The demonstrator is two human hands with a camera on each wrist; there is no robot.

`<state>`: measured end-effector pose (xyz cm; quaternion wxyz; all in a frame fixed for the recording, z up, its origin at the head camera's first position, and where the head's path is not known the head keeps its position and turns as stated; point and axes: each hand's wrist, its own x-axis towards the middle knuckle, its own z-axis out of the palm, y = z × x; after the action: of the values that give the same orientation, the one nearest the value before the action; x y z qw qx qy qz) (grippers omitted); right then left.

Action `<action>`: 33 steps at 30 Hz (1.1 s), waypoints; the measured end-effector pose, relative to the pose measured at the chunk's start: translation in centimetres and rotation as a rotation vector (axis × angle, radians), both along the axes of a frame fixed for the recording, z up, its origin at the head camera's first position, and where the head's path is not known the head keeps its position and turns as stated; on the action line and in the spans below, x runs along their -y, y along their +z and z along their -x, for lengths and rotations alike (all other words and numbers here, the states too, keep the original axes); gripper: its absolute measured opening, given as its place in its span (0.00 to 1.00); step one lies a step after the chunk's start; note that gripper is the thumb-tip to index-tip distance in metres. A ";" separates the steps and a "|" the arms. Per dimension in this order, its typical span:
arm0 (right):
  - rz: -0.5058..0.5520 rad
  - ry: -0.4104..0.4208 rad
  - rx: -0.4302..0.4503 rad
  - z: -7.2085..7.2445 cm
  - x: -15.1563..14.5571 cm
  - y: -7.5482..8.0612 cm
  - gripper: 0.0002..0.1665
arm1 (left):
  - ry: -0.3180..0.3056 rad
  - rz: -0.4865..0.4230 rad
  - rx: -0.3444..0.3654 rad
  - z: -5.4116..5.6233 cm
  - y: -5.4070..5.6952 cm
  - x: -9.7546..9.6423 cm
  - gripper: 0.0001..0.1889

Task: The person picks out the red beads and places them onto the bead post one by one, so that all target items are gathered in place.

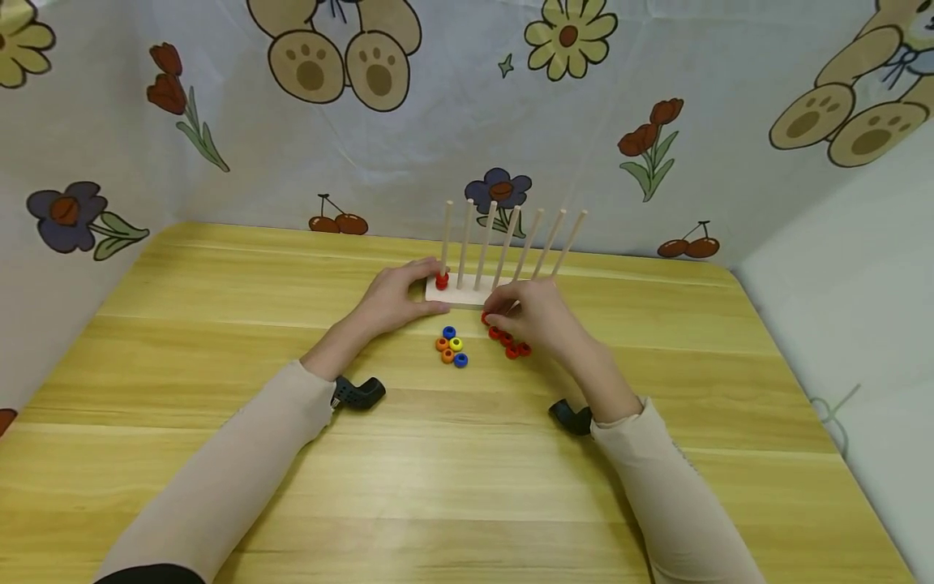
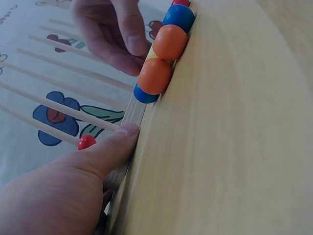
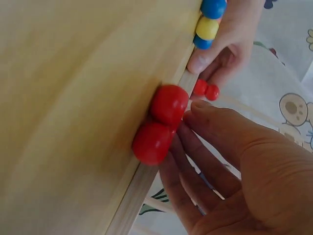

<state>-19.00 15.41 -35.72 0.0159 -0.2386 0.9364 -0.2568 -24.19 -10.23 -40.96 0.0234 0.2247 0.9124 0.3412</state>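
Note:
A pale wooden peg stand [image 1: 461,295] with a row of upright pegs is on the table. My left hand [image 1: 394,297] holds its left end, thumb along the front edge. Red beads [image 1: 442,281] are stacked low on the leftmost peg. My right hand [image 1: 541,318] is bent over the stand's front edge, thumb and finger pinching a red bead [image 1: 485,318]; nearer beads partly hide this grip in the right wrist view. Several red beads [image 1: 512,351] lie just under and in front of that hand.
Between the hands, in front of the stand, lies a cluster of blue beads [image 1: 460,360], orange beads [image 1: 447,355] and a yellow bead [image 1: 456,344]. A patterned cloth [image 1: 438,146] hangs behind the wooden table [image 1: 438,487].

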 end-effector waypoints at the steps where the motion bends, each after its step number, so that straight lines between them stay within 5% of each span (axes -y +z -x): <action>1: -0.009 0.006 0.002 0.0 0.1 -0.1 0.05 | 0.000 0.003 -0.001 0.0 0.0 0.0 0.39; 20: -0.055 0.035 -0.021 -0.4 0.9 -0.4 0.07 | 0.006 -0.015 0.018 -0.1 0.1 -0.1 0.39; 33: 0.126 -0.008 -0.105 -0.3 0.9 1.0 0.07 | 0.008 -0.010 0.012 -0.1 0.0 -0.1 0.39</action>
<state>-18.70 14.50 -34.71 -0.0491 -0.2486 0.9188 -0.3025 -24.09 -10.12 -40.92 0.0265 0.2191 0.9114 0.3472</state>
